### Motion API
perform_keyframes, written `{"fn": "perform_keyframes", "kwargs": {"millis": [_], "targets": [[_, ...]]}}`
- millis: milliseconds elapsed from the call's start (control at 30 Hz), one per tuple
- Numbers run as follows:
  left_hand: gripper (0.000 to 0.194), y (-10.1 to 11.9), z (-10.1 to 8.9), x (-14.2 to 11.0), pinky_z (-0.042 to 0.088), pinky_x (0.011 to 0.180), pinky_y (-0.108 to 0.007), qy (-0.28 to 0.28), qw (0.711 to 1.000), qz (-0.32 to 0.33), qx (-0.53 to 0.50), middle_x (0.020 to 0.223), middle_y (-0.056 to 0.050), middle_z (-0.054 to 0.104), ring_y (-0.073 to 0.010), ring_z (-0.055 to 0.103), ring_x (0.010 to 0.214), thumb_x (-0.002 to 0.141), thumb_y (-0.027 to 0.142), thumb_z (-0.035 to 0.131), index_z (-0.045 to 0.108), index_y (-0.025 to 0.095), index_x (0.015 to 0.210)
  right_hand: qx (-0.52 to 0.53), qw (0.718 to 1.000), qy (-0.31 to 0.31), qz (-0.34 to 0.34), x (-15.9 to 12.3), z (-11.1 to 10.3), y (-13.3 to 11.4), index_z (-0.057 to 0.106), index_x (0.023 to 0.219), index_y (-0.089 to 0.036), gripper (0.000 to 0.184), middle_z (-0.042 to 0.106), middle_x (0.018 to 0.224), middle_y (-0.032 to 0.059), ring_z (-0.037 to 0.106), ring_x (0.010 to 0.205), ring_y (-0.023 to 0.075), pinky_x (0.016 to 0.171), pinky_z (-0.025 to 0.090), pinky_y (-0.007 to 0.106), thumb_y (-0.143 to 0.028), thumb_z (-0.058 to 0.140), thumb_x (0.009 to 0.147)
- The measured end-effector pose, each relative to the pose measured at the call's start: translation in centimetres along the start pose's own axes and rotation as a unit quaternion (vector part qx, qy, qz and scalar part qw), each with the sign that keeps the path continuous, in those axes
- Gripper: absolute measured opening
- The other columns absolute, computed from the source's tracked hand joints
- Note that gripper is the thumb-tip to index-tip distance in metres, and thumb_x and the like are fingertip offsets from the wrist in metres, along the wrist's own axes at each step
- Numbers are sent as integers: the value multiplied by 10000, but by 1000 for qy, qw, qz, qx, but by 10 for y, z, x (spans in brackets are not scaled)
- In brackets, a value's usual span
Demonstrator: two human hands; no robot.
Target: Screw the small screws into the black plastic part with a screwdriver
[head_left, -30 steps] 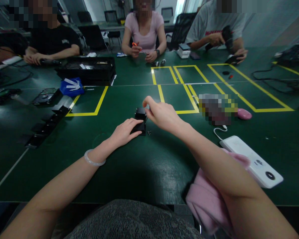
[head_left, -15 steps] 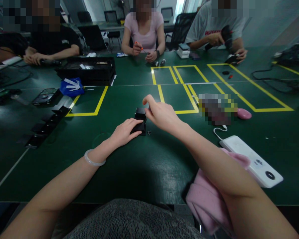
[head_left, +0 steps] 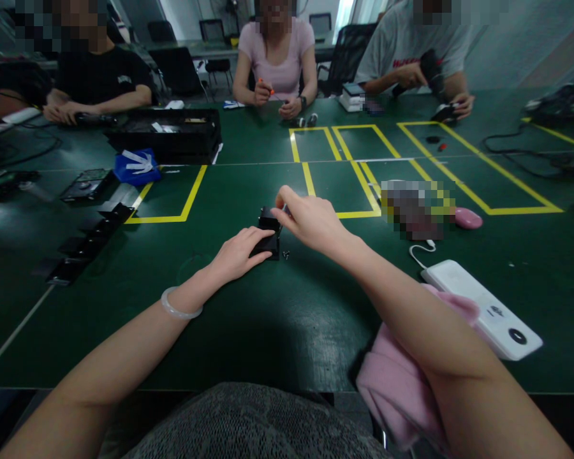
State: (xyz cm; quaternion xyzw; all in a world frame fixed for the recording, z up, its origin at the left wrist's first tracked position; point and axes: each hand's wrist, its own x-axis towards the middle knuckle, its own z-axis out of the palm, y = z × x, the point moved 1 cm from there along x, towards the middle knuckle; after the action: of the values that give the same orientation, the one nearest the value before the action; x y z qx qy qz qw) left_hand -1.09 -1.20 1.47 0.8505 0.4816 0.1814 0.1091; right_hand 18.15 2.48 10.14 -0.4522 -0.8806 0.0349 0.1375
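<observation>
A small black part with a raised block (head_left: 268, 218) lies on the green table in front of me. My left hand (head_left: 242, 252) is closed on its near end, thumb and fingers along its sides, pressing it to the tabletop. At the part's right side, my right hand (head_left: 303, 217) is bent into a pinch, fingertips by the raised block. Whatever is between those fingertips is too small or hidden to make out. A few tiny screws (head_left: 286, 255) lie just right of the part's near end.
Several similar black parts (head_left: 93, 241) stand in a row at left, near a hard drive (head_left: 87, 185) and a blue bag (head_left: 136, 167). A black crate (head_left: 165, 137) is farther back. At right lie a white power bank (head_left: 483, 309) and pink cloth (head_left: 395, 376). Co-workers sit opposite.
My right fingertips have shifted slightly left, closer to the raised block, and curled in. My left hand and the black part stay in place.
</observation>
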Motion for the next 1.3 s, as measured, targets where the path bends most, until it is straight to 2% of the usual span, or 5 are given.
{"fn": "perform_keyframes", "kwargs": {"millis": [300,667,833,1033,1300], "targets": [[416,0,-1,0,535,913,-445,-6,1000,-5,-5,1249,-123,621,-290,593,1128,984,381,516,526,187,1351,11,1000,15,0,0,4,2,510,1270,-152,359,736,965,104,628,765,191,630,324,286,-292,318,1001],[411,-2,1,0,515,952,-437,-1,1000,2,0,1254,-109,620,-282,586,1145,986,375,524,517,208,1361,9,1000,1,-3,-1,2,0,492,1282,-149,364,745,949,96,631,762,196,624,316,285,-272,341,975],[419,-1,1,0,518,941,-439,-2,1000,1,2,1254,-119,620,-285,586,1137,987,377,521,519,190,1362,0,1000,3,-11,-1,2,1,550,1208,-175,332,743,930,87,644,784,201,622,302,280,-328,335,1006],[430,-1,0,0,521,947,-448,-6,1000,-3,-8,1265,-120,615,-289,586,1142,980,375,527,521,190,1368,5,1000,1,-15,-2,1,-1,511,1277,-164,352,743,961,95,644,775,202,618,296,284,-266,348,981],[418,-2,1,-1,522,945,-444,2,1000,0,-8,1255,-111,618,-284,587,1138,981,378,522,525,207,1362,1,1000,5,-12,0,3,0,544,1210,-173,322,741,915,85,639,767,190,613,287,279,-318,333,1014]]}}
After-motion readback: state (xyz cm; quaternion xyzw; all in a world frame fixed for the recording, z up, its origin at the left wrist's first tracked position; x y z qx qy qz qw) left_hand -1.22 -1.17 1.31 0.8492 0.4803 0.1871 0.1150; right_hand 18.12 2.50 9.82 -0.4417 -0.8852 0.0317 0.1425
